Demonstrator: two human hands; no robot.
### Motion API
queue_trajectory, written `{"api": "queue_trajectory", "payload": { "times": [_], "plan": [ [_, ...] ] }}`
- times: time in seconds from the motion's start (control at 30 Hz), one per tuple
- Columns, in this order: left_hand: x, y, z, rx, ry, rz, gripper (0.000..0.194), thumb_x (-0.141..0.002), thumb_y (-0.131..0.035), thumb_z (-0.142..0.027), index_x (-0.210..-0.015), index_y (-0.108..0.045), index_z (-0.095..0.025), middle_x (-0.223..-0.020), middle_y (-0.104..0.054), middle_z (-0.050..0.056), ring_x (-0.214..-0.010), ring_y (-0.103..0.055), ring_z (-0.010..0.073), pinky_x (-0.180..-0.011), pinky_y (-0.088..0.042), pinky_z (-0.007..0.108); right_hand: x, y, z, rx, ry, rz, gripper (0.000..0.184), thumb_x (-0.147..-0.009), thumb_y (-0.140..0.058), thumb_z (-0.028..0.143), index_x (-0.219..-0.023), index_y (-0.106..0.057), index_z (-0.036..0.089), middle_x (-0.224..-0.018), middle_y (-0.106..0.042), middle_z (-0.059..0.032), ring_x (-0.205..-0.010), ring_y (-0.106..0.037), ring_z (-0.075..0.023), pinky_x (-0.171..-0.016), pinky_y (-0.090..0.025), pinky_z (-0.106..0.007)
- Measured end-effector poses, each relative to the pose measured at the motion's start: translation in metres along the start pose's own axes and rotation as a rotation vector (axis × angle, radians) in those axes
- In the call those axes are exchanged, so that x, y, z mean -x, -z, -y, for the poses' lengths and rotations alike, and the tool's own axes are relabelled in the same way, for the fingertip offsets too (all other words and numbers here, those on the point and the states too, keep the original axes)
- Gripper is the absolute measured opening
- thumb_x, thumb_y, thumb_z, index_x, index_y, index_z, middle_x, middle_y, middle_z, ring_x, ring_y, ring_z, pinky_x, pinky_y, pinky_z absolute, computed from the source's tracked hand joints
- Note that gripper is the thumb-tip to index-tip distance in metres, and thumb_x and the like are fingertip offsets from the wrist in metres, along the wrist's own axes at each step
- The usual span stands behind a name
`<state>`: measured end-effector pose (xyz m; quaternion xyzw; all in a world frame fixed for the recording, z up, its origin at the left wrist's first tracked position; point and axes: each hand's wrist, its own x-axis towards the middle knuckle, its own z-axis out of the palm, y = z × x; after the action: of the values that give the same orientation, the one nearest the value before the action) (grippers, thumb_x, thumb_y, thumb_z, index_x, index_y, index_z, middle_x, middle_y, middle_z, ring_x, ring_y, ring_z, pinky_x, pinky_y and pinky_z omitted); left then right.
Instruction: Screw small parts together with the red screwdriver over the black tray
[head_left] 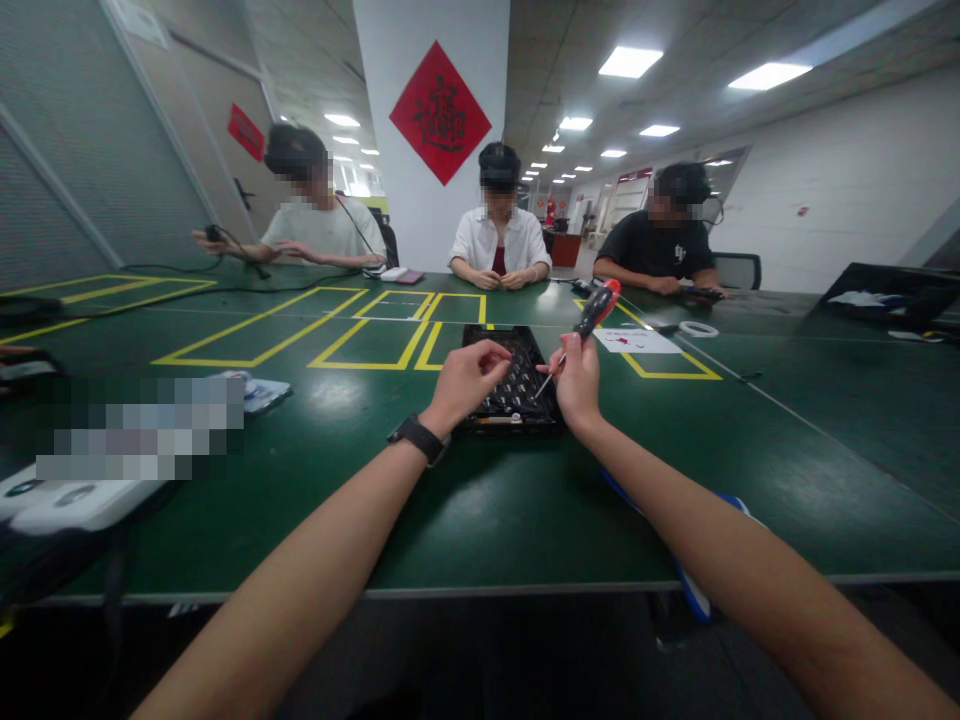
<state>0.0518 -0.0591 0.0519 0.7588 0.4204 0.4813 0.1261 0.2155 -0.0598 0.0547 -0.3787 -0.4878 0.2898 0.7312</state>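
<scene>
Straight ahead on the green table lies a shallow black case (510, 425), its inside filled with many small shiny pieces that are too small to name. My right hand (579, 385) is closed around a screwdriver (598, 308) with a red and black handle. The handle points up and away, while the thin metal shaft slants down to the left over the case. Above the case's left side is my left hand (472, 378), its fingers bent and the thumb close to the fingertips. Whether a small piece sits between them I cannot make out. A dark watch (420, 438) is on my left wrist.
Yellow tape outlines (330, 325) mark the green table (300, 530). A white paper (637, 341) and a tape roll (697, 329) lie right of the case. A blue-edged object (697, 590) shows under my right forearm. Three people sit across the table.
</scene>
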Motion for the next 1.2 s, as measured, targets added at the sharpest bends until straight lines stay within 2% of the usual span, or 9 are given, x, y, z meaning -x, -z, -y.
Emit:
{"api": "queue_trajectory", "payload": {
  "times": [0.1,0.2,0.5,0.63,0.83,1.03,1.2],
  "plan": [
    [0.005,-0.009,-0.019,0.162,-0.037,0.227,0.027,-0.069,-0.065,-0.036,-0.081,-0.064,-0.013,-0.071,-0.065,0.004,-0.062,-0.057,0.0120,-0.062,-0.046,0.023,0.013,-0.005,0.011,0.028,0.136,0.116,0.028,-0.086,-0.039,0.048,-0.090,-0.046,0.021,-0.051,-0.040,0.0095,-0.047,-0.041,-0.0059,-0.061,-0.047,-0.021],
    [0.009,-0.015,-0.019,0.218,-0.001,0.302,0.028,-0.067,-0.066,-0.038,-0.076,-0.066,-0.011,-0.066,-0.064,0.004,-0.058,-0.056,0.0111,-0.057,-0.044,0.022,0.021,-0.008,0.014,0.029,0.155,0.176,0.028,-0.086,-0.039,0.048,-0.093,-0.046,0.022,-0.052,-0.040,0.0092,-0.047,-0.042,-0.0061,-0.062,-0.046,-0.021],
    [0.010,-0.016,-0.013,0.180,-0.081,0.312,0.022,-0.076,-0.057,-0.032,-0.077,-0.063,-0.012,-0.066,-0.061,0.002,-0.059,-0.052,0.0094,-0.057,-0.041,0.021,0.019,-0.006,0.003,-0.031,0.108,0.194,0.032,-0.088,-0.033,0.046,-0.099,-0.050,0.021,-0.054,-0.042,0.0070,-0.048,-0.041,-0.0070,-0.054,-0.039,-0.020],
    [0.009,-0.017,-0.010,0.208,-0.023,0.319,0.024,-0.071,-0.063,-0.036,-0.075,-0.060,-0.012,-0.063,-0.058,0.001,-0.057,-0.050,0.0088,-0.054,-0.041,0.020,0.021,-0.007,0.003,0.000,0.122,0.162,0.029,-0.088,-0.036,0.045,-0.098,-0.048,0.021,-0.055,-0.042,0.0070,-0.049,-0.042,-0.0070,-0.055,-0.039,-0.020],
    [0.009,-0.016,-0.009,0.194,0.047,0.315,0.026,-0.068,-0.066,-0.037,-0.071,-0.060,-0.011,-0.061,-0.058,0.001,-0.054,-0.049,0.0086,-0.051,-0.039,0.020,0.024,-0.009,0.004,0.016,0.108,0.168,0.029,-0.087,-0.038,0.047,-0.099,-0.046,0.021,-0.057,-0.045,0.0066,-0.049,-0.044,-0.0069,-0.048,-0.035,-0.018],
    [0.010,-0.013,-0.016,0.152,-0.023,0.347,0.019,-0.075,-0.058,-0.030,-0.075,-0.061,-0.011,-0.063,-0.059,0.001,-0.056,-0.051,0.0091,-0.055,-0.039,0.021,0.023,-0.008,0.006,-0.034,0.073,0.221,0.034,-0.088,-0.033,0.048,-0.101,-0.047,0.020,-0.055,-0.047,0.0069,-0.040,-0.036,-0.0052,-0.041,-0.029,-0.017],
    [0.009,-0.015,-0.015,0.149,-0.095,0.358,0.017,-0.079,-0.052,-0.027,-0.076,-0.061,-0.012,-0.067,-0.060,0.001,-0.061,-0.052,0.0095,-0.059,-0.040,0.021,0.024,-0.006,0.006,-0.017,0.065,0.240,0.033,-0.088,-0.034,0.047,-0.103,-0.046,0.020,-0.054,-0.046,0.0077,-0.039,-0.037,-0.0053,-0.040,-0.030,-0.017]
  ]
}}
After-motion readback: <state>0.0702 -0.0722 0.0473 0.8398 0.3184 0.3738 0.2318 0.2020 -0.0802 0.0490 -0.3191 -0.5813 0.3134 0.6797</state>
